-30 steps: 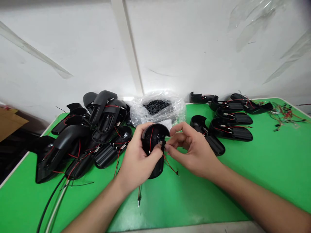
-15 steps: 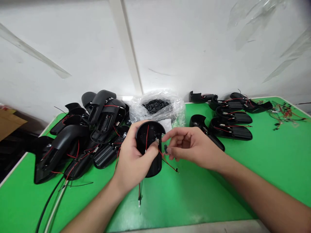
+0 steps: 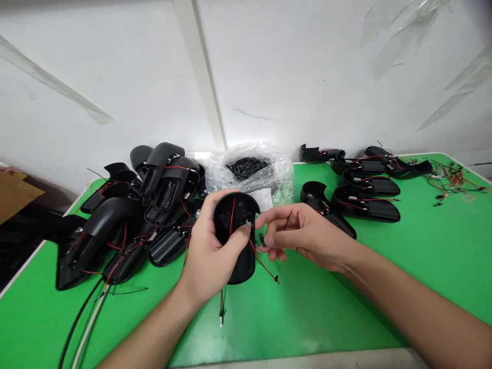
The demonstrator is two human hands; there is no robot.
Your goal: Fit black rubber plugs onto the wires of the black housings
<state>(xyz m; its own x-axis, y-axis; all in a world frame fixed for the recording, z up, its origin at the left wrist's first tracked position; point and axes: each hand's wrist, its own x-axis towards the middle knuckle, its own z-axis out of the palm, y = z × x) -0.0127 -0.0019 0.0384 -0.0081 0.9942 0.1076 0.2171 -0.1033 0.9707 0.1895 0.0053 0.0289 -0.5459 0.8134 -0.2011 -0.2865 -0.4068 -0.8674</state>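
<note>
Left hand (image 3: 211, 251) | cups black housing (image 3: 234, 218), fingers wrapped behind, thumb pressed on, wired face up for access | right hand (image 3: 303, 238) | thumb and forefinger pinch small black plug (image 3: 262, 238), holding red wire (image 3: 264, 264) clear

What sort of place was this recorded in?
Probably a small electronics assembly workshop: a green-topped workbench, piles of black plastic housings with red wires, and a clear bag of small black parts.

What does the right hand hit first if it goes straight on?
Past the small black part at the right hand's fingertips, probably the red wire, then the housing in the left hand. Depth is unclear; the wire may sit below that line.
</note>
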